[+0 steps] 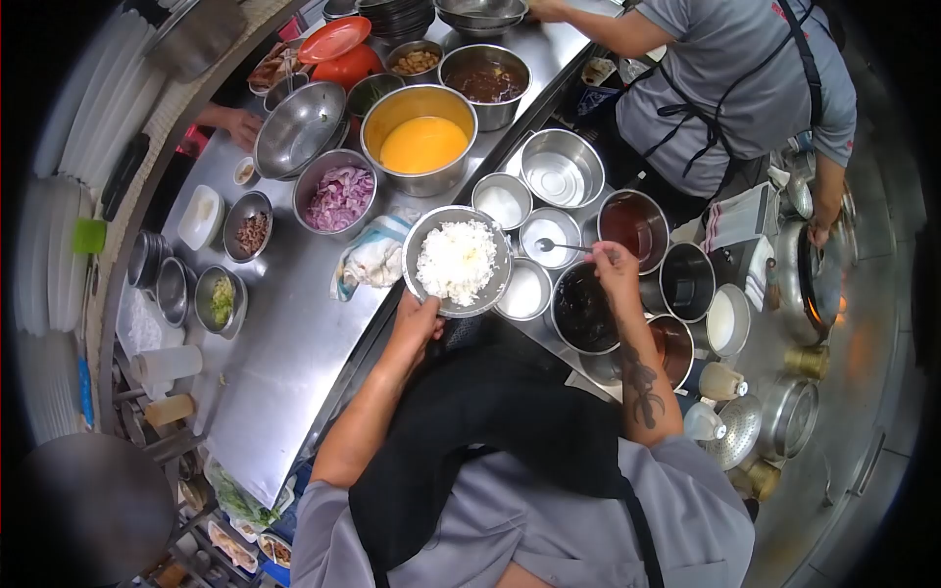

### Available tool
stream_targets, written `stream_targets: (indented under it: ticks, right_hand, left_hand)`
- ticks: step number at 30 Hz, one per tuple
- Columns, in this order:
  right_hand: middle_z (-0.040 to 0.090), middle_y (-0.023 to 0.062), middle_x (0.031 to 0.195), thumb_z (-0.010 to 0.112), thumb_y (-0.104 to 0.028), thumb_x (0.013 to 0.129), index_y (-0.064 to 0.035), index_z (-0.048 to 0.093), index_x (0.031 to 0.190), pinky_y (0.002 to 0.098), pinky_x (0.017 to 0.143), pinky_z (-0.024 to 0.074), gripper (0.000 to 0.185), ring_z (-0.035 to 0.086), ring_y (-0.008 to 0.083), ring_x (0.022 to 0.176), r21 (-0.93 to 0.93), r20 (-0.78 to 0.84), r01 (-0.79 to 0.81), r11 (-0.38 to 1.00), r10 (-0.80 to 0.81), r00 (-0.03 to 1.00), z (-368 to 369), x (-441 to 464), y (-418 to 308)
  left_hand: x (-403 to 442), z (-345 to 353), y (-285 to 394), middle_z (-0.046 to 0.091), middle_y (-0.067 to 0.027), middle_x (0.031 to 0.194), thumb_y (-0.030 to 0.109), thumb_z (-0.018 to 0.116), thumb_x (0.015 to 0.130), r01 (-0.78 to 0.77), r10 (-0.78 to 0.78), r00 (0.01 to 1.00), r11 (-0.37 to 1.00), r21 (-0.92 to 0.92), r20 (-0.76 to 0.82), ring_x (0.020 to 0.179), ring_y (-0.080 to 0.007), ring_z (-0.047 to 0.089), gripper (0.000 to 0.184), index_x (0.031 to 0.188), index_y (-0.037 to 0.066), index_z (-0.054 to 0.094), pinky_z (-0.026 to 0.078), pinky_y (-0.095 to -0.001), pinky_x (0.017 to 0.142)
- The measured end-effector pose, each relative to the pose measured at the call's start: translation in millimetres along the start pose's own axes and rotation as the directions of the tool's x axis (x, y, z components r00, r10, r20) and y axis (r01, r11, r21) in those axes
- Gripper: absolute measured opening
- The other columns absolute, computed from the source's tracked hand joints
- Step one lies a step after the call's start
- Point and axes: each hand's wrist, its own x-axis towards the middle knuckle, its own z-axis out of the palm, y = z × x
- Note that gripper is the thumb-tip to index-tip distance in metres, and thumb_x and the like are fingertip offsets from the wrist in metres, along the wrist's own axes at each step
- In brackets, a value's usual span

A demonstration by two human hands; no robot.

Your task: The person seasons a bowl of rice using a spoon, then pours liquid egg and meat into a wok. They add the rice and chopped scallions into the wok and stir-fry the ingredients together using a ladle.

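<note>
My left hand (420, 321) grips the near rim of a metal bowl (412, 279) filled with white rice (457, 261). A small yellowish patch shows on top of the rice. In my right hand (615, 265) is the handle of a metal spoon (564, 246). The spoon's head is over a metal container of white powder (539, 235), at the powder or just above it; I cannot tell which. Two more containers of white powder, one behind (500, 204) and one in front (523, 290), flank it. Under my right hand is a pot of dark liquid (585, 306).
A pot of yellow liquid (423, 147), a bowl of chopped red onion (339, 198) and a crumpled cloth (372, 257) are on the steel counter (284, 333). At right, a co-worker (706, 98) stands by a wok (809, 274) with flame showing. Another person's hand (240, 125) is at far left.
</note>
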Motion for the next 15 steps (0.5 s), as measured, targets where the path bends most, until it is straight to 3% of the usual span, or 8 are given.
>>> stream_targets:
  ticks: [3, 7, 8, 11, 12, 15]
  right_hand:
    - [0.069, 0.0068, 0.083, 0.061, -0.013, 0.089, -0.0030, 0.062, 0.099, 0.0163, 0.052, 0.0379, 0.014, 0.048, 0.0033, 0.055, 0.064, -0.031, -0.101, 0.993, 0.104, 0.994, -5.9, -14.5, -51.7]
    - [0.069, 0.0057, 0.083, 0.061, -0.011, 0.089, -0.0028, 0.061, 0.100, 0.0145, 0.052, 0.0363, 0.014, 0.048, 0.0017, 0.058, 0.100, 0.044, 0.038, 0.994, -0.043, 0.998, -0.5, -36.0, -110.5]
    - [0.068, 0.0069, 0.086, 0.060, -0.010, 0.089, -0.0001, 0.061, 0.101, 0.0173, 0.058, 0.0415, 0.015, 0.053, 0.0041, 0.065, 0.068, 0.037, 0.136, 0.988, -0.139, 0.990, 1.9, -38.3, -111.0]
    - [0.067, 0.0081, 0.091, 0.059, -0.010, 0.090, 0.0031, 0.060, 0.102, 0.0220, 0.065, 0.0459, 0.018, 0.058, 0.0078, 0.073, -0.157, -0.005, 0.413, 0.897, -0.419, 0.908, 11.5, -30.8, -95.7]
    - [0.067, 0.0120, 0.091, 0.060, -0.011, 0.090, 0.0037, 0.061, 0.102, 0.0289, 0.071, 0.0489, 0.019, 0.063, 0.0179, 0.077, -0.151, 0.018, 0.384, 0.911, -0.386, 0.922, 16.7, -34.2, -98.3]
    - [0.065, 0.0157, 0.088, 0.060, -0.011, 0.088, 0.0019, 0.061, 0.101, 0.0335, 0.071, 0.0492, 0.018, 0.063, 0.0260, 0.078, -0.498, 0.151, 0.490, 0.715, -0.485, 0.861, 22.1, -23.9, -64.0]
  left_hand:
    - [4.7, 3.5, -2.0, 0.054, -0.0030, 0.070, 0.011, 0.046, 0.084, -0.011, 0.011, 1.000, 0.999, 0.034, -0.007, 0.045, -0.0061, 0.042, 0.032, 0.115, 0.000, 0.046, 0.034, -0.0211, 0.036]
    - [12.9, 12.1, -1.9, 0.054, -0.0029, 0.071, 0.010, 0.046, 0.085, -0.026, 0.028, 0.994, 1.000, -0.013, 0.103, 0.046, -0.0061, 0.042, 0.032, 0.115, 0.001, 0.046, 0.033, -0.0209, 0.037]
    - [16.2, 14.5, -5.5, 0.055, -0.0029, 0.071, 0.010, 0.046, 0.085, -0.014, 0.017, 0.994, 0.999, -0.030, 0.112, 0.046, -0.0061, 0.042, 0.031, 0.115, 0.001, 0.046, 0.033, -0.0209, 0.037]
    - [20.7, 20.1, -9.0, 0.055, -0.0036, 0.073, 0.009, 0.045, 0.087, 0.045, -0.039, 0.993, 0.998, -0.050, 0.113, 0.047, -0.0064, 0.042, 0.027, 0.113, 0.001, 0.047, 0.032, -0.0208, 0.037]
    - [17.1, 20.1, -6.2, 0.055, -0.0038, 0.073, 0.009, 0.045, 0.087, 0.054, -0.044, 0.992, 0.996, -0.077, 0.121, 0.048, -0.0065, 0.042, 0.026, 0.112, 0.001, 0.047, 0.032, -0.0207, 0.037]
    - [2.4, 11.7, 1.2, 0.055, -0.0040, 0.074, 0.008, 0.045, 0.088, 0.060, -0.047, 0.993, 0.990, -0.128, 0.105, 0.049, -0.0067, 0.041, 0.022, 0.110, 0.001, 0.048, 0.032, -0.0208, 0.037]
